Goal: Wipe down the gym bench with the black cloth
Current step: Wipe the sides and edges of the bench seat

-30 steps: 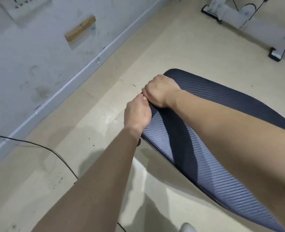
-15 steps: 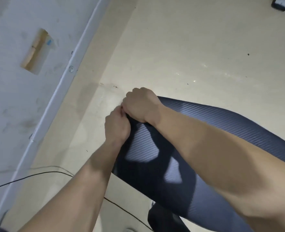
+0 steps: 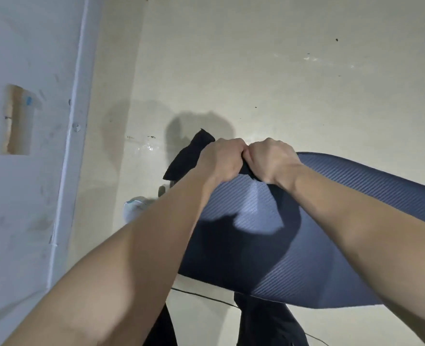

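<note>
The gym bench (image 3: 336,236) is a dark blue ribbed pad filling the centre and right of the head view. At its far left end, my left hand (image 3: 220,161) and my right hand (image 3: 271,159) are fisted side by side, knuckles touching. Both grip the black cloth (image 3: 190,156). A loose corner of the cloth sticks out past my left hand, over the floor beyond the bench end. A thin strip of it shows between the hands on the pad. My forearms hide much of the near pad.
A white wall (image 3: 31,171) with a baseboard runs down the left side. Beige floor (image 3: 256,71) stretches beyond the bench. A white shoe (image 3: 134,208) shows left of the bench, dark trouser legs (image 3: 263,320) below it, and a black cable (image 3: 201,295) crosses the floor underneath.
The view has tilted down and swung, so the bench end now sits centre. The hands stay together at the bench end, and the cloth's corner now sticks out past my left hand.
</note>
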